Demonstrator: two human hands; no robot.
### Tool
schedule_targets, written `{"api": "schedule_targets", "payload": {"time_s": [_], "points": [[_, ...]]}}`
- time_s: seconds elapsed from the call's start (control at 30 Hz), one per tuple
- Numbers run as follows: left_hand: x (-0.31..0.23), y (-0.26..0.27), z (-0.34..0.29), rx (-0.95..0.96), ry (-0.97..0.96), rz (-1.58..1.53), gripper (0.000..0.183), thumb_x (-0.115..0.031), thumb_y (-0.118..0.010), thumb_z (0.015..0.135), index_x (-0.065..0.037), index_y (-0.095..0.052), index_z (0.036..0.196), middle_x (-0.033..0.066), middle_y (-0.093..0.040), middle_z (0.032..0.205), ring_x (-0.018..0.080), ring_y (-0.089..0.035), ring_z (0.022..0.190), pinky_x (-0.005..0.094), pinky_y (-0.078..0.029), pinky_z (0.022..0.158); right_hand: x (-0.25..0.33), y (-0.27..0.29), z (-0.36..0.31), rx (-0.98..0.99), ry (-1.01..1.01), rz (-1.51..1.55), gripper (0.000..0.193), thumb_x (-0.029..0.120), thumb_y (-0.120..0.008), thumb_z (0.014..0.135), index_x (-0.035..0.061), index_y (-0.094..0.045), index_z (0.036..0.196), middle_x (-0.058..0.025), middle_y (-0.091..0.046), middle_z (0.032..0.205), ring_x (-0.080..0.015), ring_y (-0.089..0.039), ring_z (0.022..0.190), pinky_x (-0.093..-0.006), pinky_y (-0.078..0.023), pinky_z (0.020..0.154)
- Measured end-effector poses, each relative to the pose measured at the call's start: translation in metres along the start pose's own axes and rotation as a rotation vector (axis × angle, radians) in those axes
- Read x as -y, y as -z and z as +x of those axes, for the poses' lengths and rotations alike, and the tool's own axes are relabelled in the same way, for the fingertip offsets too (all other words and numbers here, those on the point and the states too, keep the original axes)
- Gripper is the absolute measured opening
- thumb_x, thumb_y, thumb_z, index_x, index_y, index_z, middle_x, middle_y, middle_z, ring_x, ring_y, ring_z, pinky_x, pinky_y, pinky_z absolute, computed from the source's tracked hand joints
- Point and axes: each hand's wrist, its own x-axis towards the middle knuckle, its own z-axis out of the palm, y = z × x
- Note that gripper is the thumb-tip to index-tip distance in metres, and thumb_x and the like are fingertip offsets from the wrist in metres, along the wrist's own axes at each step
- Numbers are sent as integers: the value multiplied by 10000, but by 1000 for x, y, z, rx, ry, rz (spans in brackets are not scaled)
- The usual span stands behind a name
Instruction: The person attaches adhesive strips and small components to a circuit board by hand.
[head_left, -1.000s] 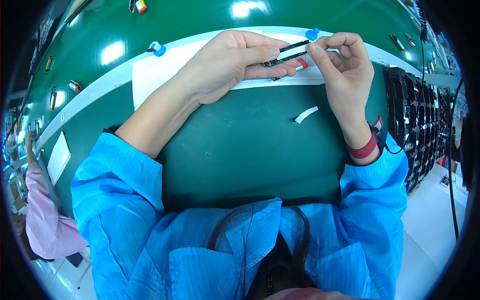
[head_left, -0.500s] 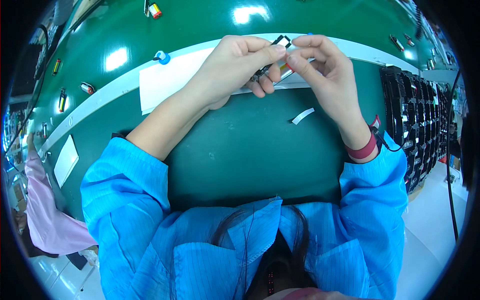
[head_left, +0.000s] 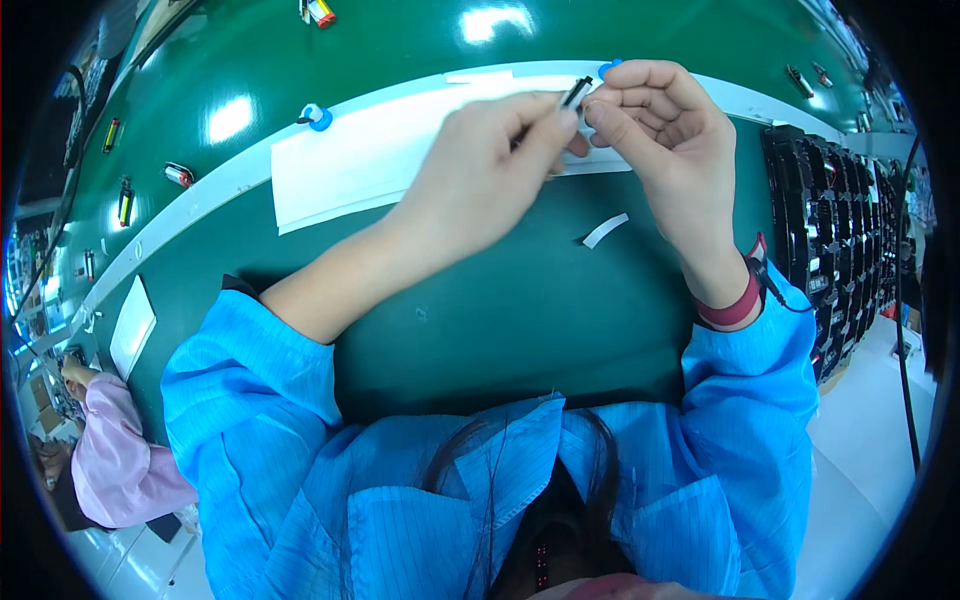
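My left hand (head_left: pixel 490 165) pinches a small black-and-white part (head_left: pixel 577 93) between thumb and forefinger, above the far edge of the green mat. Most of that part is hidden by the fingers. My right hand (head_left: pixel 672 135) is close beside it on the right, its fingers curled and thumb and forefinger pressed together. Whatever that pinch holds is too small or covered to name. Under and behind the left hand lie white paper sheets (head_left: pixel 335 185). A narrow white strip (head_left: pixel 605 231) rests on the green mat (head_left: pixel 500 320) below the right hand.
Black trays (head_left: pixel 800 205) are stacked at the right. Blue-and-white round pieces (head_left: pixel 318 118) sit by the white ledge (head_left: pixel 235 165). Several small red-and-yellow cylinders (head_left: pixel 178 174) lie beyond it. A cord runs from my red wristband (head_left: pixel 732 305). A co-worker's pink sleeve (head_left: pixel 120 450) shows at left.
My left hand has turned over, hiding its lower fingers and tilting the part. My right hand has shifted slightly right. The red bit between the hands no longer shows. The co-worker's arm has drawn back.
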Motion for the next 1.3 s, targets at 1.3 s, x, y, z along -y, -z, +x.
{"api": "schedule_targets", "payload": {"time_s": [1.3], "points": [[-7,22,0,391,69,-708,357,-138,-489,867,55,-458,1166,115,-574,987,189,-595,882,282,-514,774,-18,65,50,-178,-109,116,308,87,-531,825,-21,-434,1097,-143,-559,997,-183,-568,906,-269,-475,815]]}}
